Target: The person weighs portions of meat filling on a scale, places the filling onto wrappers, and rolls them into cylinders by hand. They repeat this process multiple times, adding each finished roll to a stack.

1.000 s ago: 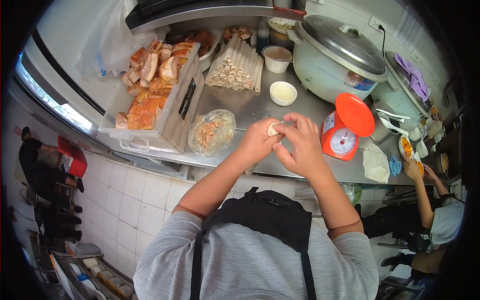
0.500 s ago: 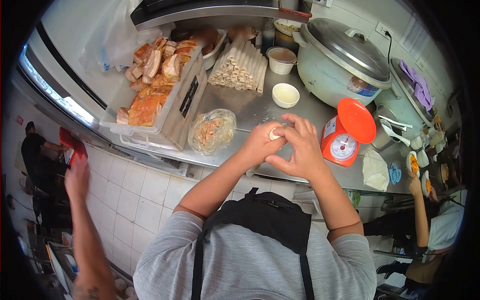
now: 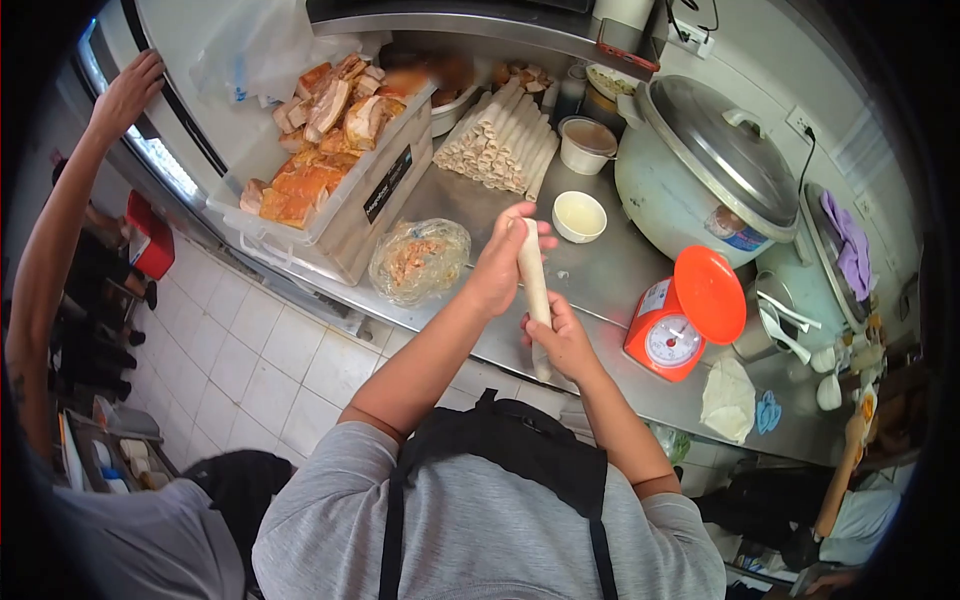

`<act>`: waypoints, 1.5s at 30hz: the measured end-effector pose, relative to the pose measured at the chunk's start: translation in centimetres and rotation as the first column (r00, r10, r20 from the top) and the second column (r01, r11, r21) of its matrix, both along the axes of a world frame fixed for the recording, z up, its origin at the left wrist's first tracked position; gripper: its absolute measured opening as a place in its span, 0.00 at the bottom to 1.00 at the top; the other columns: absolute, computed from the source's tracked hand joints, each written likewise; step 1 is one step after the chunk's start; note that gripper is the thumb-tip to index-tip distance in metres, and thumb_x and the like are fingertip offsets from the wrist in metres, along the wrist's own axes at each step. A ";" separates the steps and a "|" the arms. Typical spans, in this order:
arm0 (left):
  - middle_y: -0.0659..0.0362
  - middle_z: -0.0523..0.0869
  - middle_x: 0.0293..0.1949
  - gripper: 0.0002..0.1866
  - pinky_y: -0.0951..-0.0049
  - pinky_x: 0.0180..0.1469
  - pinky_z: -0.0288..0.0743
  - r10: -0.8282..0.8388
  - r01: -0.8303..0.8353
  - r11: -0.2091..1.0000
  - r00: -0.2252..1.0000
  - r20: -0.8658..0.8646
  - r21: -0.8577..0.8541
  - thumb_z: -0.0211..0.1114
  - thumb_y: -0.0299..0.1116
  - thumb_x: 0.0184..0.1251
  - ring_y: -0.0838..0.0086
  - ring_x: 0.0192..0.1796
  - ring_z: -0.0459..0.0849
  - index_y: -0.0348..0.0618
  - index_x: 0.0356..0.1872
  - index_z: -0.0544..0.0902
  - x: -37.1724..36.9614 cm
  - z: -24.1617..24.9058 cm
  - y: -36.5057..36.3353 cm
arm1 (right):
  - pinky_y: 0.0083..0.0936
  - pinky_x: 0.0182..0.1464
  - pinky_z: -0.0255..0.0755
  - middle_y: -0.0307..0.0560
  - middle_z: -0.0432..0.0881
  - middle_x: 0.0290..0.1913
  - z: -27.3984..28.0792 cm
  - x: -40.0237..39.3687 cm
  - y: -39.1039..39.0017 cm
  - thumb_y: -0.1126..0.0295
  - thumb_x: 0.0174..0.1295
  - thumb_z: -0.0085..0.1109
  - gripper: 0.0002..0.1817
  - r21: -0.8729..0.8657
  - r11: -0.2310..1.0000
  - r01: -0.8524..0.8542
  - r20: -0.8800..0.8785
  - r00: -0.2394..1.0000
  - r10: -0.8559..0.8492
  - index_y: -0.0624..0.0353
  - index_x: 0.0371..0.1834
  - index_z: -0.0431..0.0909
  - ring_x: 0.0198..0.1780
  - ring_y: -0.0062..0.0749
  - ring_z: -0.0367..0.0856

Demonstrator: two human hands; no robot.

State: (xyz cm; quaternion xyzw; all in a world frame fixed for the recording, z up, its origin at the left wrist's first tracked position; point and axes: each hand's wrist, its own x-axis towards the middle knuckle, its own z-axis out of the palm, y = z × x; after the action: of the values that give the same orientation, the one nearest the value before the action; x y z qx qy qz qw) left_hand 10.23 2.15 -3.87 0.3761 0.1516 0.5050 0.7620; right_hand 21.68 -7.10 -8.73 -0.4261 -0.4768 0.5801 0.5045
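Left grip (image 3: 503, 262) closed on roll (image 3: 535, 290), upper half | right grip (image 3: 562, 342) seemingly pinching lower half, partly hidden | roll above counter (image 3: 610, 275), running 12-to-6 | bowl (image 3: 580, 217) at its 1 o'clock | bag (image 3: 420, 260) at 9

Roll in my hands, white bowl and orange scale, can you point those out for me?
Roll (image 3: 534, 285): head view, middle of its length.
White bowl (image 3: 580, 235): head view, near side of its outer wall.
Orange scale (image 3: 672, 341): head view, on its round dial.
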 end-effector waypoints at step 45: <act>0.37 0.56 0.60 0.40 0.56 0.63 0.50 0.589 0.039 0.797 0.172 -0.790 0.603 0.63 0.36 0.50 0.44 0.63 0.55 0.30 0.61 0.52 -18.4 -11.1 7.6 | 0.34 0.46 0.68 0.62 0.77 0.45 -10.4 10.6 37.5 0.64 0.52 0.48 0.22 0.077 0.785 0.615 0.836 0.390 -0.387 0.69 0.47 0.71 0.44 0.47 0.77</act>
State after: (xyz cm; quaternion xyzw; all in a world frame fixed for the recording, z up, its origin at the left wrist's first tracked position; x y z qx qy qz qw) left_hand -8.13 9.74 -14.97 0.7476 0.5203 0.3171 0.2644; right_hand 32.31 30.37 -19.09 -0.8261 -0.4246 0.1870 0.3198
